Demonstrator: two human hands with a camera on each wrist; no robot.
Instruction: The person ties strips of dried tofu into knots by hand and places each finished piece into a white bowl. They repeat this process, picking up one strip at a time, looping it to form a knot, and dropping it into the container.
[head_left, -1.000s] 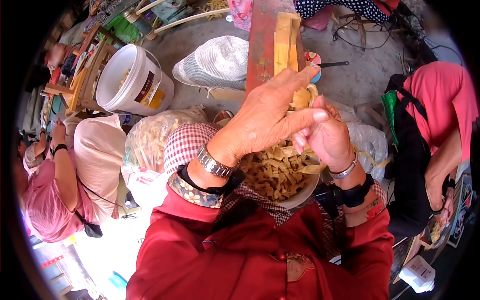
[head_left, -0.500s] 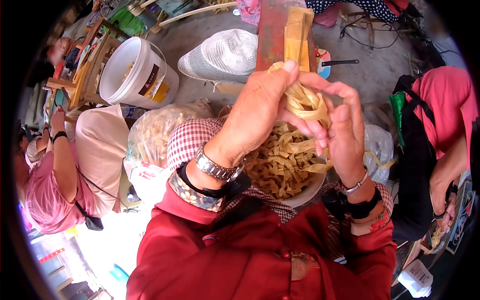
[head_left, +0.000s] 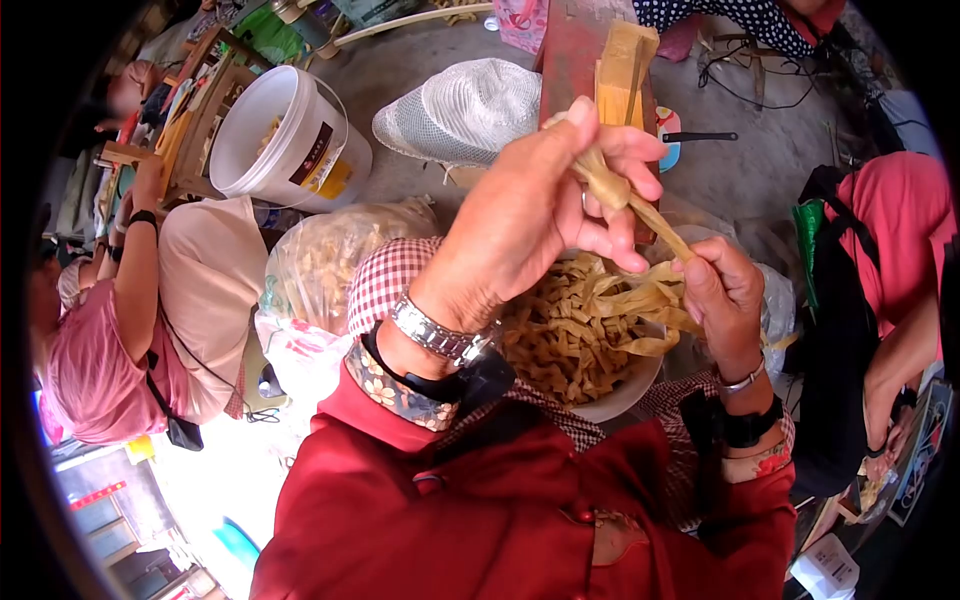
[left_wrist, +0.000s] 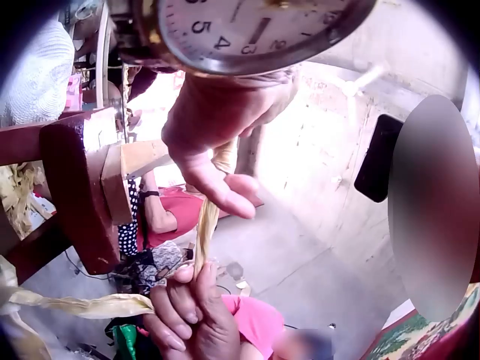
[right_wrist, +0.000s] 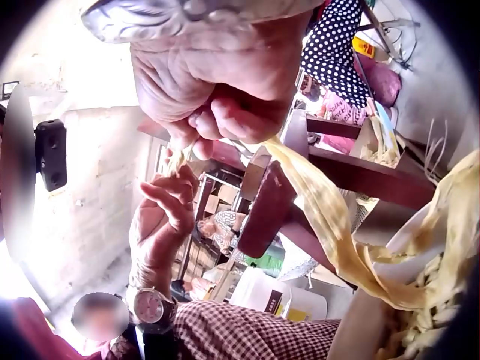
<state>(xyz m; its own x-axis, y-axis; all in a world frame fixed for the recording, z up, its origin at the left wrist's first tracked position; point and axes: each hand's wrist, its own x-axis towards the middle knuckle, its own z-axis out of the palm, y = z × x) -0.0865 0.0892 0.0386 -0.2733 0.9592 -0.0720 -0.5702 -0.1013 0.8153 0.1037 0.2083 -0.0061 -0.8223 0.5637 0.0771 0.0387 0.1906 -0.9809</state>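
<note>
A pale yellow, flat strip (head_left: 650, 220), thickened into a knot-like lump at its upper end, is stretched between the hands. My left hand (head_left: 525, 205) holds the lump between thumb and fingers, the other fingers spread loosely. Lower and to the right, my right hand (head_left: 730, 295) pinches the strip between thumb and curled fingers. In the left wrist view the strip (left_wrist: 206, 232) runs straight from one hand to the other. From the right hand a long tail (right_wrist: 330, 240) droops to a pale bowl (head_left: 640, 385) filled with similar crinkled strips (head_left: 570, 340), below the hands.
A red bench (head_left: 570, 75) bearing a wooden block (head_left: 627, 65) stands ahead. To the left are a white bucket (head_left: 265, 130), a woven hat (head_left: 470, 105) and a plastic bag of pieces (head_left: 340, 255). People sit on both sides, one in a pink top (head_left: 890, 225) at right.
The hands were close together around a loop of the strip; the right hand has since drawn down and right, and the loop has tightened into a lump with the strip pulled straight.
</note>
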